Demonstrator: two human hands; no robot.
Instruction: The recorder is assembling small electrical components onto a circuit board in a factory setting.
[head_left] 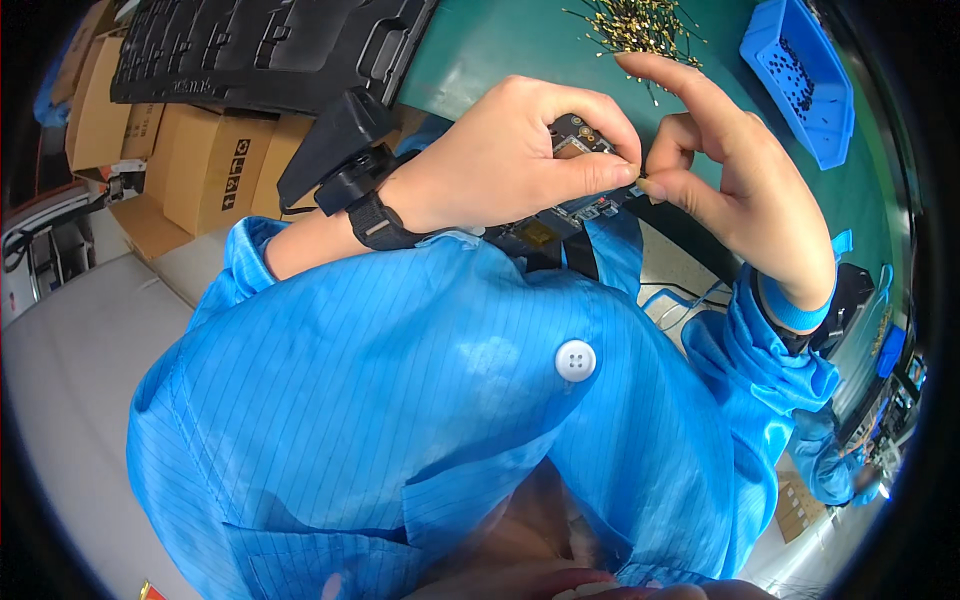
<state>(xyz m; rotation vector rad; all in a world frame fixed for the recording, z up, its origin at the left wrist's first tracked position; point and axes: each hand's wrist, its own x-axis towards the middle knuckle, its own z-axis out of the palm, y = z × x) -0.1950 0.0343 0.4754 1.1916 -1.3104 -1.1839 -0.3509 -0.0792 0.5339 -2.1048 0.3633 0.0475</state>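
My left hand (495,165) grips a dark circuit board (578,212) near my body, with thumb and index finger closed around its edge. Gold pads and small metal parts show on the board; my hand covers much of its middle. At the board's right edge, my right hand (745,165) has its thumb and a bent finger pinched close together, almost meeting my left fingertips. Whatever tiny piece lies in that pinch is too small to make out. The right index finger stretches out over the table, near a pile of short thin black-and-gold leads (645,28).
A blue plastic bin (832,135) with small black parts sits on the green tabletop (490,45) at far right. Black molded trays (255,60) are at far left, beside open cardboard boxes (195,165). A black device is strapped to my left wrist. Another blue-sleeved person (825,465) appears at lower right.
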